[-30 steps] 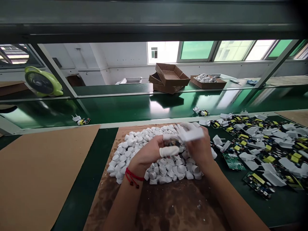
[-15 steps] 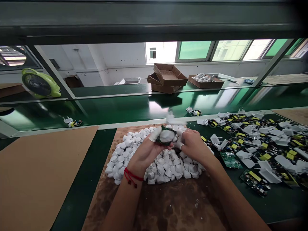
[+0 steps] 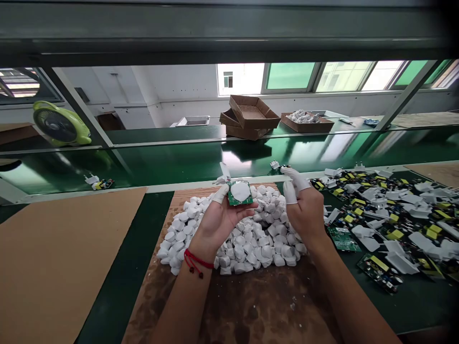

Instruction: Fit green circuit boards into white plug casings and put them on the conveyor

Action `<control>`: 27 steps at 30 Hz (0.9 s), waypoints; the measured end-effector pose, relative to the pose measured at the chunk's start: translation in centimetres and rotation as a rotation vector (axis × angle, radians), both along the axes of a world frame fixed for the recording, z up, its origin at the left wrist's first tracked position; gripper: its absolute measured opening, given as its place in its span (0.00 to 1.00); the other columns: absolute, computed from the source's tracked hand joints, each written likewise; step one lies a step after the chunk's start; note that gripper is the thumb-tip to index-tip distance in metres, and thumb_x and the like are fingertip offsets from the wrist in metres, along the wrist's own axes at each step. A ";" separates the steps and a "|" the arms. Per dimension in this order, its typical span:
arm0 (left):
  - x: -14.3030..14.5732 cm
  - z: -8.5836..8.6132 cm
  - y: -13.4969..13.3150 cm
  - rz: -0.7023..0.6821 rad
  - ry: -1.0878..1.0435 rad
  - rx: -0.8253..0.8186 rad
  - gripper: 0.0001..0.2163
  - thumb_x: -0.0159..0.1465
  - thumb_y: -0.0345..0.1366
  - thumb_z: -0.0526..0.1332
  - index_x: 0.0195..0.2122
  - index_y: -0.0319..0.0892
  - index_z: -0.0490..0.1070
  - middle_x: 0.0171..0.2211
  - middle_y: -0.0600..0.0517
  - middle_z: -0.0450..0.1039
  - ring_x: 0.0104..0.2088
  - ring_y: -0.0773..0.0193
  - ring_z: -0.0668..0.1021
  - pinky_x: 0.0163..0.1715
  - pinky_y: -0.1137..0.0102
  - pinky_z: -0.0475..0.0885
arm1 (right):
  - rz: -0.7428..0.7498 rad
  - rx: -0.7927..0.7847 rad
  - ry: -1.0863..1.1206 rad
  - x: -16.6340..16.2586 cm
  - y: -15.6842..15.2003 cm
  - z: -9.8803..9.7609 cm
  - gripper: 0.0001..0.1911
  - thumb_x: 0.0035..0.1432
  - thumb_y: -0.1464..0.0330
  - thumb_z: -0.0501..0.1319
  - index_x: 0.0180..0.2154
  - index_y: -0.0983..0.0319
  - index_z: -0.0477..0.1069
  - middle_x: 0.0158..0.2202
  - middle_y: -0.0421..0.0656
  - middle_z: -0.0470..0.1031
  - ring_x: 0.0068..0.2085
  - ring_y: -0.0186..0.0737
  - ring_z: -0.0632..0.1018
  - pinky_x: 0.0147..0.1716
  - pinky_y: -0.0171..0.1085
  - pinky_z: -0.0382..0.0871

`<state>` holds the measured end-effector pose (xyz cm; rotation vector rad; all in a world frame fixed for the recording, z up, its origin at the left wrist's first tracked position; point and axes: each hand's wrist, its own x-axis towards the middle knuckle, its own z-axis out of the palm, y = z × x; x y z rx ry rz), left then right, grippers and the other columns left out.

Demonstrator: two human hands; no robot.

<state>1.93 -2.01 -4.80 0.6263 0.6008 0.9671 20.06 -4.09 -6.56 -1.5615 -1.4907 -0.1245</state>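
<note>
My left hand (image 3: 221, 217) is closed on a small green circuit board (image 3: 239, 193) with a white round piece on top, held above a heap of white pieces (image 3: 244, 234). A white plug part (image 3: 224, 173) is in the air just beyond it, over the belt's edge. My right hand (image 3: 304, 210) is raised beside the board with its fingers apart and nothing in it. Both hands wear white finger cots, and a red string circles my left wrist.
A green conveyor belt (image 3: 172, 165) runs across behind the heap, carrying plug-and-board units (image 3: 95, 182). Many white housings and green boards (image 3: 387, 215) lie at the right. Brown cardboard (image 3: 53, 258) covers the left. Cardboard trays (image 3: 251, 114) and a green fan (image 3: 59, 124) stand behind.
My right hand let go of the white plug part, which now flies toward the belt. The left hand turned the board face up and lifted it.
</note>
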 end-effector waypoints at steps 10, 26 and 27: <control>-0.3 -0.8 -0.7 -0.415 0.302 0.357 0.17 0.54 0.40 0.69 0.45 0.41 0.76 0.38 0.45 0.79 0.33 0.58 0.79 0.31 0.69 0.73 | 0.145 -0.135 0.199 -1.3 0.3 -0.5 0.12 0.54 0.67 0.54 0.38 0.63 0.71 0.23 0.42 0.70 0.26 0.42 0.70 0.30 0.39 0.65; -0.8 -0.4 -0.3 -0.091 0.460 0.423 0.26 0.48 0.38 0.71 0.50 0.42 0.72 0.51 0.42 0.73 0.51 0.47 0.74 0.46 0.62 0.72 | 0.801 -0.072 1.037 -1.9 -0.3 0.3 0.14 0.40 0.70 0.73 0.32 0.58 0.75 0.25 0.38 0.76 0.27 0.36 0.76 0.27 0.32 0.70; -0.8 -0.3 -0.3 -0.060 0.410 0.451 0.26 0.48 0.39 0.72 0.49 0.42 0.73 0.51 0.43 0.73 0.51 0.47 0.74 0.46 0.62 0.71 | 0.830 -0.068 1.044 -1.9 -0.2 0.3 0.12 0.41 0.71 0.73 0.31 0.58 0.76 0.26 0.38 0.76 0.29 0.36 0.77 0.30 0.32 0.71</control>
